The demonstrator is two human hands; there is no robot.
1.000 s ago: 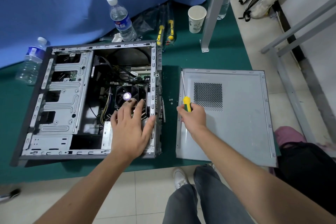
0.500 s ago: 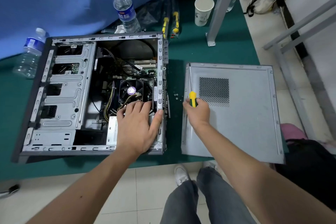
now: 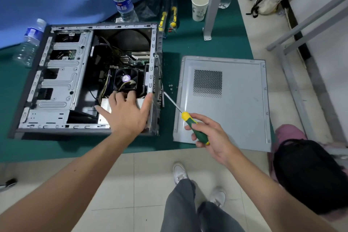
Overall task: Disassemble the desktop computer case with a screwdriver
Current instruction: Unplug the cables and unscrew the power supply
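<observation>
Green-handled screwdriver (image 3: 195,129) in right hand (image 3: 212,137), left hand (image 3: 128,113) inside case (image 3: 62,81)

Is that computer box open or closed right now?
Open: the computer case lies with its fan and wiring exposed, and its side panel lies flat beside it.

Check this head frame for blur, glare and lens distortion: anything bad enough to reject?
Head view: sharp at centre, the screwdriver and both hands crisp; strong wide-angle bending along the metal frame at right; the open case interior is dark and slightly smeared; soft sheen, no hard glare, on the side panel.
</observation>
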